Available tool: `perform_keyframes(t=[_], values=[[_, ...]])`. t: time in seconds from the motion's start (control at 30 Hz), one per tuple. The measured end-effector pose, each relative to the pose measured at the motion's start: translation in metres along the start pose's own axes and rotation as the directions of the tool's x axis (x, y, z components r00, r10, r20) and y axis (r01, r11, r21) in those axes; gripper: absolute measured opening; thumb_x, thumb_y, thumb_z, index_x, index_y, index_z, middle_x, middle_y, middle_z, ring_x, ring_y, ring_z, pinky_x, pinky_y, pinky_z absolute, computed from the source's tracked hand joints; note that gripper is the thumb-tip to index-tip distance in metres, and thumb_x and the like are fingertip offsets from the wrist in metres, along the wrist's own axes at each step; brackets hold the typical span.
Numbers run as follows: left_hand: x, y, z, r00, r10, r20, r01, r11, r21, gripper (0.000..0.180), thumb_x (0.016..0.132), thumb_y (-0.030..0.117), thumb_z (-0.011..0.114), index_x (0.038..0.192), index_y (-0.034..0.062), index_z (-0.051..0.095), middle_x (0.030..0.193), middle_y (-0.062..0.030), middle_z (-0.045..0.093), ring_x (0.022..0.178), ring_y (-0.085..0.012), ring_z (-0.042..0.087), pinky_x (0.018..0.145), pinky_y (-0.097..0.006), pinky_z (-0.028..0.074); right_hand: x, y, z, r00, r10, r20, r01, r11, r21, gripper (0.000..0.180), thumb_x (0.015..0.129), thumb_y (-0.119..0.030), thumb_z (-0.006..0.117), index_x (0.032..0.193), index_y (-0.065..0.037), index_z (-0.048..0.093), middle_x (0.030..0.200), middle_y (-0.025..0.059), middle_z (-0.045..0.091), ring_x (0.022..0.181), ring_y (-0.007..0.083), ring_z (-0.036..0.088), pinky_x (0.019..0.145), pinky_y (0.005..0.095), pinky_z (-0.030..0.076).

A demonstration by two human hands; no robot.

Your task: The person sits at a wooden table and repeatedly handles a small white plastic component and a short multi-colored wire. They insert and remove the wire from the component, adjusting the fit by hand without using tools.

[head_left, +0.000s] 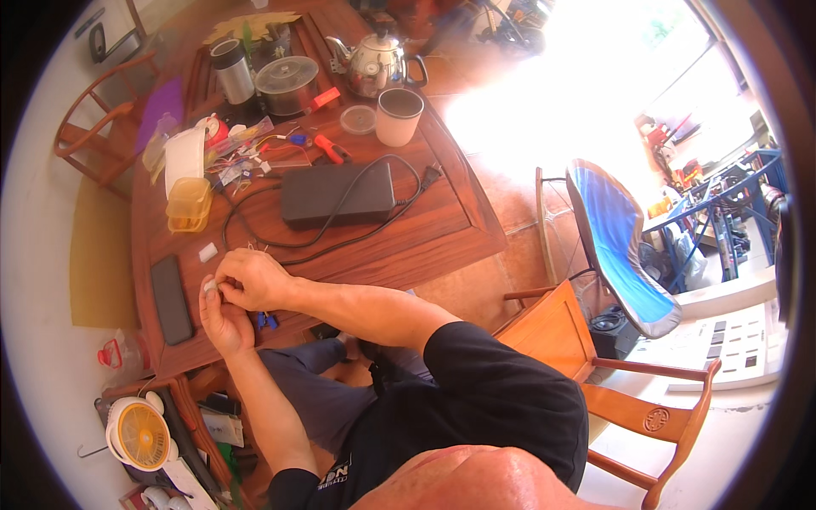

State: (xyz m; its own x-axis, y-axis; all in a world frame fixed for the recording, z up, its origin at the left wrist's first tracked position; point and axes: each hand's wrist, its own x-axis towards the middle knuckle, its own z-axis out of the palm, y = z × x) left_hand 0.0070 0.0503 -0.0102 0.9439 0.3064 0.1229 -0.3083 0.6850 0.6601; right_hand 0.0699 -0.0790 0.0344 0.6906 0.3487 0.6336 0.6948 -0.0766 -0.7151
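Small whitish piece (210, 286): pinched in left hand (224, 325) fingers; right hand (253, 279) adjoins rightward, its grip indiscernible; long axis unclear.

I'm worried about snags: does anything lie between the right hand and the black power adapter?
Yes: a loop of black cable lies between the right hand and the black power adapter, curving past the adapter's near side.

Table (433, 229) bears: phone (172, 299), left of left hand (226, 325); power adapter (314, 197), beyond it; tub (189, 204), left of adapter; cup (399, 123), behind adapter, right; kettle (376, 71), behind cup
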Motion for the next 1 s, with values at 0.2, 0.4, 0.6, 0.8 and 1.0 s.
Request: perform_keyframes(t=[0.2,0.4,0.6,0.8,1.0], values=[[0.0,0.009,0.006,0.97,0.078,-0.23,-0.07,0.997,0.046,0.029,0.101,0.011,0.054,0.129,0.0034,0.054,0.114,-0.014,0.065,0.108,-0.0267,0.064,0.096,-0.043,0.054,0.003,-0.004,-0.011,0.984,0.089,0.153,-0.112,0.983,0.147,0.009,0.079,-0.012,0.071,0.086,-0.006,0.07,0.082,0.0119,0.069,0.075,0.0319,0.069,0.067,0.04,0.055],[-0.023,0.053,0.029,0.987,0.162,-0.012,-0.162,0.987,0.001,0.029,0.098,0.01,0.059,0.126,0.0041,0.056,0.098,-0.0119,0.067,0.086,-0.0267,0.069,0.07,-0.031,0.058,0.019,0.006,-0.022,0.926,0.239,-0.293,-0.17,0.955,0.242,0.004,0.088,-0.004,0.067,0.091,-0.002,0.067,0.076,0.0076,0.068,0.066,0.0138,0.065,0.06,0.0299,0.053],[-0.036,0.081,0.053,0.977,0.212,0.027,-0.213,0.95,0.23,0.027,0.096,0.005,0.061,0.122,-0.0007,0.061,0.088,-0.0068,0.064,0.066,-0.0146,0.061,0.053,-0.023,0.044,0.017,0.009,-0.042,0.981,0.176,-0.078,-0.18,0.983,-0.037,0.011,0.086,-0.008,0.069,0.096,-0.002,0.069,0.074,0.0081,0.069,0.062,0.0152,0.066,0.057,0.0285,0.052],[-0.032,0.046,0.036,0.978,0.206,0.018,-0.182,0.817,0.546,0.029,0.094,0.001,0.065,0.123,0.0007,0.062,0.089,-0.0022,0.062,0.063,-0.0059,0.053,0.049,-0.018,0.038,0.002,0.003,-0.04,0.874,0.328,0.358,-0.156,0.887,-0.434,0.018,0.084,-0.023,0.07,0.094,-0.009,0.073,0.088,0.0136,0.072,0.08,0.0344,0.068,0.07,0.042,0.053],[-0.026,0.016,0.019,0.981,0.191,0.024,-0.164,0.766,0.622,0.028,0.094,0.004,0.065,0.122,0.0047,0.063,0.098,-0.0015,0.066,0.076,-0.0053,0.06,0.062,-0.02,0.049,0.002,-0.002,-0.031,0.843,0.381,0.379,-0.122,0.823,-0.555,0.019,0.085,-0.027,0.069,0.094,-0.01,0.072,0.088,0.0156,0.072,0.084,0.0377,0.068,0.073,0.048,0.053]])
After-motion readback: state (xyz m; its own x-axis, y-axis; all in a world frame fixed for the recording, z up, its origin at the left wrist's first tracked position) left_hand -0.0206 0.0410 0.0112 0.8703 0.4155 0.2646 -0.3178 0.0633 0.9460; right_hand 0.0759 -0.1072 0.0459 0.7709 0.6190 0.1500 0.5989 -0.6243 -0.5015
